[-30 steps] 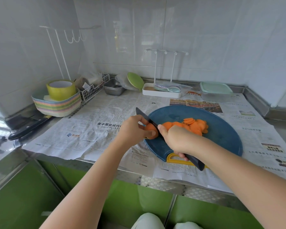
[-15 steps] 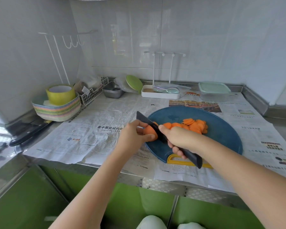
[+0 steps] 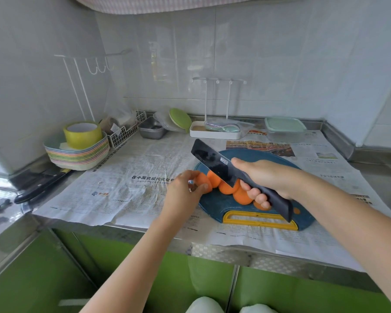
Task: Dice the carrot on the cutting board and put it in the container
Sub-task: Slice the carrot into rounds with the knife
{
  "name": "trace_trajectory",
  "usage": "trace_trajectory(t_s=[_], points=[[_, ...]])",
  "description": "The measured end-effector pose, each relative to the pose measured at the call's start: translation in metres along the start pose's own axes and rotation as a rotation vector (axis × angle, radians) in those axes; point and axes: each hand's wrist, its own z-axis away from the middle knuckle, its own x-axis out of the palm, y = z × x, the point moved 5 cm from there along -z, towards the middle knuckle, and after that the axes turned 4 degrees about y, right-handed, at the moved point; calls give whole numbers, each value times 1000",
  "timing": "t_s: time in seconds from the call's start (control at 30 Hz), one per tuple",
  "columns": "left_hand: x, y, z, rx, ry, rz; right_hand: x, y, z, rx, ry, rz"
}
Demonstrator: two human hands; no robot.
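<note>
Knife [image 3: 212, 159] lifted off board since half second ago; blade now raised, tilted, tip pointing away and left of right hand [image 3: 264, 177]. Right hand wrapped round dark handle, one finger stretched along blade's back. Orange carrot slices [image 3: 239, 196] lie under blade and beneath right fingers. Left hand [image 3: 185, 190], just left of right, pinches carrot end [image 3: 203, 182] at left edge of blue cutting board [image 3: 215, 204]. Container [image 3: 284, 129], mint lid on, sits well beyond right hand, near wall. Newspaper [image 3: 133, 184] under board. Second knife [image 3: 41, 188] far left of left hand.
</note>
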Motion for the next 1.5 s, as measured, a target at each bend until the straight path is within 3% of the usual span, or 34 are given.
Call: trace_trajectory(t_s=[0.17,0.5,1.5], points=[[1,3,5,56,29,36,7,-8,8,-61,77,186],[4,7,5,146,74,-79,10,-10,18,-98,158,334],[4,9,12,197,126,-99,19,-3,17,-110,165,327]])
